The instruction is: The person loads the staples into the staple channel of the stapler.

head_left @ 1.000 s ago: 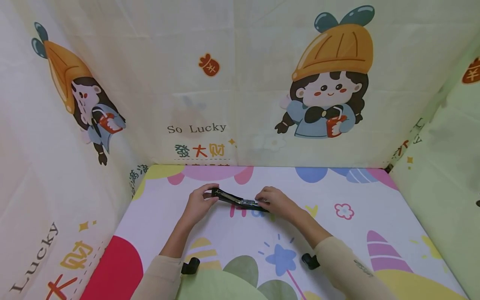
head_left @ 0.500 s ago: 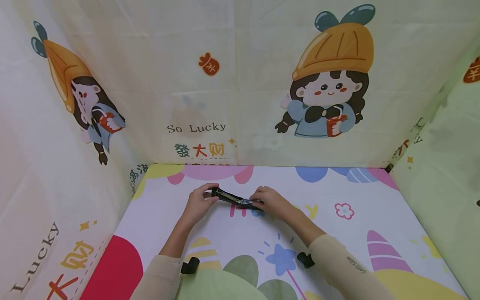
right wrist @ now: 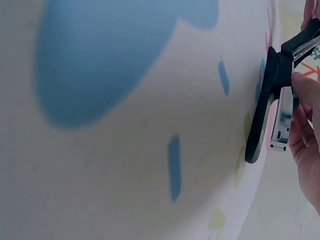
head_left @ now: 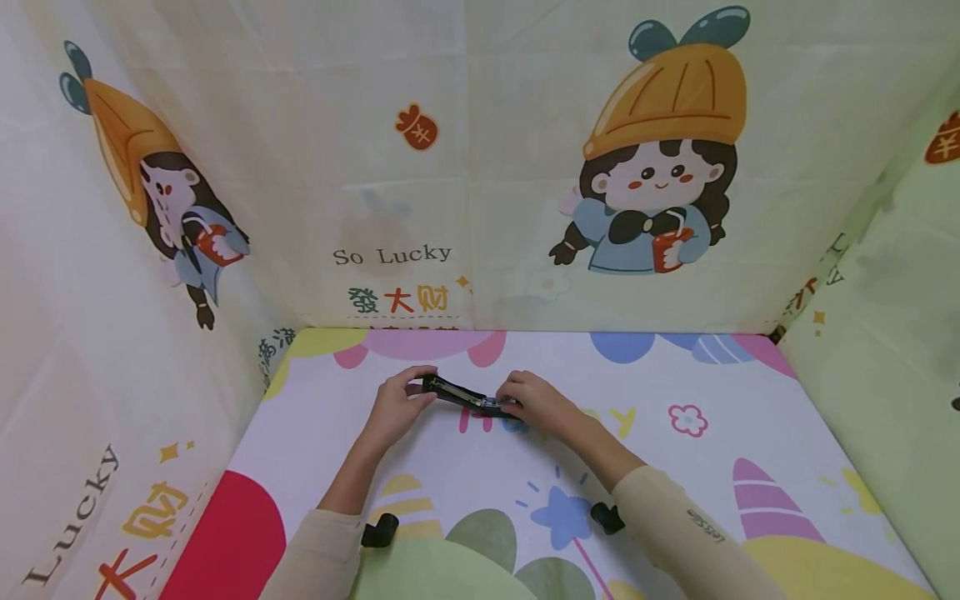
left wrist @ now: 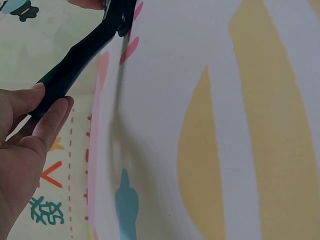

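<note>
A black stapler (head_left: 462, 395), unfolded wide with its metal inside showing, is held just over the table. Its raised left end is pinched between the thumb and fingers of my left hand (head_left: 397, 407), also seen in the left wrist view gripping the black top arm (left wrist: 75, 62). My right hand (head_left: 543, 405) has thumb and fingertips on the metal part near the hinge. In the right wrist view, the silver magazine (right wrist: 283, 120) stands apart from the black base (right wrist: 260, 112), with the right hand's fingers beside it; their exact contact is partly hidden.
The table (head_left: 600, 467) has a white cover printed with colourful shapes. Pale printed cloth (head_left: 510, 167) walls it in at the back and both sides. A black wrist mount (head_left: 381, 531) sits at the left sleeve and another mount (head_left: 608, 517) at the right.
My right hand has slid a little to the left along the stapler, toward its hinge. The left hand has kept its grip and place.
</note>
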The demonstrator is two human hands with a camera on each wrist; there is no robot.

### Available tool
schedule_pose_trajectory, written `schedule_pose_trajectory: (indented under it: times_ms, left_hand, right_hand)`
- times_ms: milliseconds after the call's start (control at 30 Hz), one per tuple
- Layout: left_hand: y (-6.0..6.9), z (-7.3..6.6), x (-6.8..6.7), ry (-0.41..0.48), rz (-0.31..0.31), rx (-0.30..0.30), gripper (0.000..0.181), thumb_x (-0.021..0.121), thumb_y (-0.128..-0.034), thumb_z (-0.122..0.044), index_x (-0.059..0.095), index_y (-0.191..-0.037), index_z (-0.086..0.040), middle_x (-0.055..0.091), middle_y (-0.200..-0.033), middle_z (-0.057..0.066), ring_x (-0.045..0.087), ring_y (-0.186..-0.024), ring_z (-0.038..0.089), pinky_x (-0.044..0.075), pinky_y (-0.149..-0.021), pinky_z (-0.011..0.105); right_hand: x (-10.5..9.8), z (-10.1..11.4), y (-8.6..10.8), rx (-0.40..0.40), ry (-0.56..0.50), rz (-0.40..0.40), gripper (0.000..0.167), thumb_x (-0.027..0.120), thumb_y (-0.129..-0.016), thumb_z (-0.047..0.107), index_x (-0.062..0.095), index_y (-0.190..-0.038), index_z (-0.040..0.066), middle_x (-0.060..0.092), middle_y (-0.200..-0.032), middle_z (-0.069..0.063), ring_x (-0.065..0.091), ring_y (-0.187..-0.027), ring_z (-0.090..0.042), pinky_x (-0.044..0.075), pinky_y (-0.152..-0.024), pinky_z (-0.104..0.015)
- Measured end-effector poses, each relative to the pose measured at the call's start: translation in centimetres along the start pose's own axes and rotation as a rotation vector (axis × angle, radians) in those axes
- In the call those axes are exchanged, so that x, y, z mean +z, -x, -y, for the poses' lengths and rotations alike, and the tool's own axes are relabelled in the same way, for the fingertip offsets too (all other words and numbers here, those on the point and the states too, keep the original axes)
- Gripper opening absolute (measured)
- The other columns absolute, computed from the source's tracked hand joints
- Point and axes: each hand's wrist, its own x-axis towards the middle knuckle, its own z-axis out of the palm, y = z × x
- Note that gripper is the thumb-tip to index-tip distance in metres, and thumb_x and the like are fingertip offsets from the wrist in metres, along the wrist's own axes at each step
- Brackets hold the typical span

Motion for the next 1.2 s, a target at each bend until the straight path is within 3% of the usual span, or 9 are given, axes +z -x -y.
schedule_pose_trajectory:
  times_ms: [867,1200]
  left_hand:
    - [0.03,-0.14,0.1,-0.008,-0.013,-0.007,0.042,0.071,-0.0853,-0.004,0.064,-0.123,-0.02,0.062,-0.128,0.006,0.068,-0.104,0.022,0.056,-0.073,0.024]
    - [0.04,-0.22,0.1,-0.008,-0.011,-0.015,0.043,0.071,-0.0848,-0.002,0.064,-0.124,-0.018,0.062,-0.128,0.007,0.067,-0.102,0.023,0.054,-0.071,0.024]
  right_hand:
    - [0.72,-0.09,0.43,-0.013,-0.052,-0.077,0.012,0.074,-0.085,0.014,0.075,-0.097,0.014,0.063,-0.095,0.0,0.057,-0.089,-0.012,0.052,-0.08,-0.026]
    - [0.62,-0.3,0.45,-0.03,-0.072,-0.052,0.017,0.073,-0.086,0.012,0.074,-0.103,0.014,0.063,-0.097,-0.001,0.057,-0.09,-0.013,0.051,-0.081,-0.027]
